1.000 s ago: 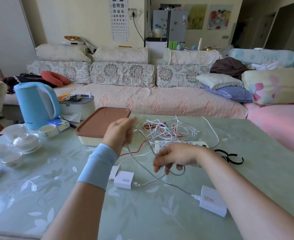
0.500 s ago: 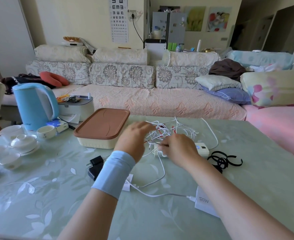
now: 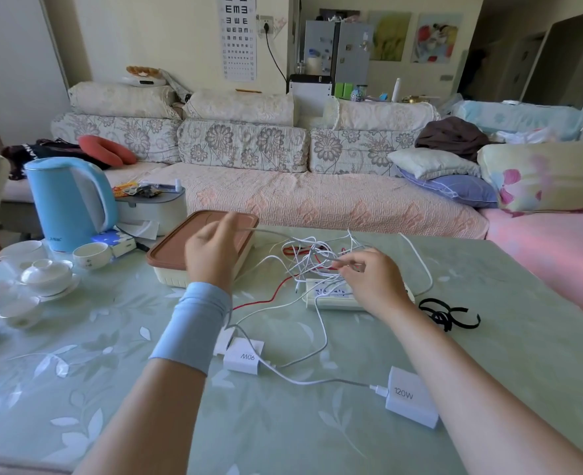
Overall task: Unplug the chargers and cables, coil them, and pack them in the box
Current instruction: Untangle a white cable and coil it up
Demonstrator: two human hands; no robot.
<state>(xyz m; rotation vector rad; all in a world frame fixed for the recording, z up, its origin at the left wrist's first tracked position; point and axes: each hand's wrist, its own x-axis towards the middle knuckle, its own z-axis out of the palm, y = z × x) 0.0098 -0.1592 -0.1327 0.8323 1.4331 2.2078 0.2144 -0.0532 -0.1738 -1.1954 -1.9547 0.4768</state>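
Left hand (image 3: 214, 257) drawn away from right hand (image 3: 372, 279), pinching grey cable (image 3: 271, 231) taut over lidded box (image 3: 175, 250); right pinches strand (image 3: 342, 261) in tangle (image 3: 312, 255) above power strip (image 3: 329, 298). Pull slowly, freeing snags before coiling.

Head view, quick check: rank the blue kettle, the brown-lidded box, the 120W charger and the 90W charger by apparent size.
1. blue kettle and brown-lidded box: about alike; the left hand hides part of the box.
2. 120W charger, though it lies nearer the camera.
3. 90W charger.
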